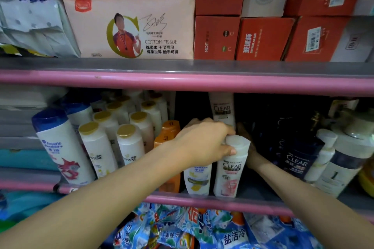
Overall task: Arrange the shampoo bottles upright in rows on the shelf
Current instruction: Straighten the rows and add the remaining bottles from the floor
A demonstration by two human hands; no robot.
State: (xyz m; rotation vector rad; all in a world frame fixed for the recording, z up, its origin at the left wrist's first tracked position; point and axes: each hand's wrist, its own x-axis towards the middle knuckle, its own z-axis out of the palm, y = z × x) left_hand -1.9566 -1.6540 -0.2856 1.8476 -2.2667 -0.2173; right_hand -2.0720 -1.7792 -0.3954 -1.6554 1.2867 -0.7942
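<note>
Setting: shop shelving with pink rails; middle shelf (255, 192) holds the shampoo, dim at the back.
Upper shelf: cotton tissue packs (129, 26) at left, red boxes (263, 38) at right, stacked two high.
Below: blue detergent bags (182, 228) under the front rail (212, 202).
Left hand: left hand (204, 141) comes in over the rail, fingers and thumb curled round the cap of the white Clear bottle (230, 170), gripping it from above.
White Clear bottle: upright at the shelf front, base just behind the rail, label facing out.
Neighbour: yellow-label white bottle (197, 180) stands touching its left side, top hidden under the left hand.
Right hand: right hand (245, 139) reaches deeper into the shelf behind the held bottle; only part of it shows in shadow (grip cannot be told).
Back row: second white Clear bottle (222, 109) upright behind the hands.
Orange bottles (168, 133): upright just left of the left wrist, partly covered by the forearm.
Pantene bottles (129, 143): gold caps, upright in rows front to back, left of the orange ones.
Head & Shoulders bottle (62, 147): blue cap, leaning left at the far left of the group.
Dark Clear bottles (295, 157): right of the right forearm, upright, hard to count in the dark.
Far right: white pump bottles (344, 157) near the shelf front.
</note>
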